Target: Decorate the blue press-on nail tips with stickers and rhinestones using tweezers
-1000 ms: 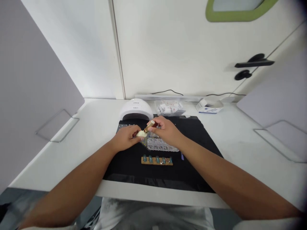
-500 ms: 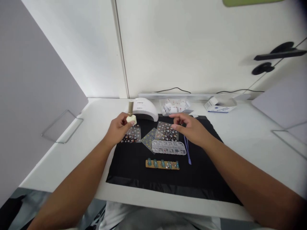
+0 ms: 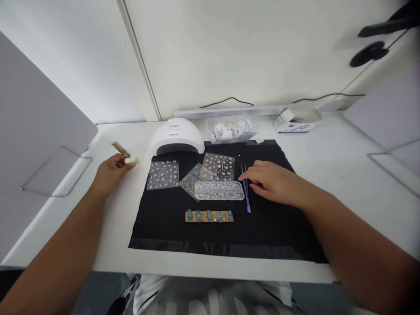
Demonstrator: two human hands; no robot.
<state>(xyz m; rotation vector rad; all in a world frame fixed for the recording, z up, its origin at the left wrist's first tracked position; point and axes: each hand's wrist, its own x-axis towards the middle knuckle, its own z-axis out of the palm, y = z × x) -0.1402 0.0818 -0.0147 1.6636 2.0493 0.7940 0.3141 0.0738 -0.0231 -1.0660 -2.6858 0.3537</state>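
My left hand (image 3: pixel 111 173) grips a nail polish bottle (image 3: pixel 131 160) with a gold cap, tilted, low over the white table left of the black mat. My right hand (image 3: pixel 267 180) is over the mat with its fingers stretched out, the fingertips at the purple tweezers (image 3: pixel 246 194); whether they touch cannot be told. Left of the tweezers lies a clear rhinestone case (image 3: pixel 219 191) with small compartments. Nearer me is a tan strip (image 3: pixel 204 216) bearing several teal false nails. Sticker sheets (image 3: pixel 163 175) lie behind, some overlapping the case's back edge.
A white nail lamp (image 3: pixel 177 133) stands at the mat's back left edge. Beside it is a clear bag of small packets (image 3: pixel 231 130). An open white and blue box (image 3: pixel 298 121) sits at the back right. The black mat (image 3: pixel 210 238) covers the middle of the white table (image 3: pixel 331 144).
My left hand has carried the nail polish bottle left and down, off the mat's side. My right hand has lowered toward the tweezers. The camera view has shifted too.
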